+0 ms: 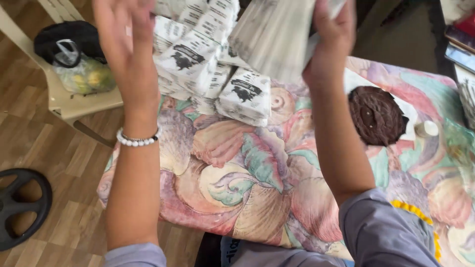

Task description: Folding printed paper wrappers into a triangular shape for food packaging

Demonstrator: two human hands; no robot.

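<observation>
Raising both forearms above the table (237, 198): my right hand (330, 37) pinches a folded paper bundle (274, 37); my left hand (121, 34) is spread wide, holding nothing.

Wood-plank floor (44, 148); beige plastic chair (74, 101) left; floral-clothed table (247, 188).

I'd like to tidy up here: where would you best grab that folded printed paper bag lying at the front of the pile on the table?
Probably by the near edge of the front paper bag, coming from the person's side over the flowered tablecloth. That edge lies free on the cloth, while its far side tucks against the pile of bags. The right hand is nearer; it already holds a blurred stack of bags.
</observation>
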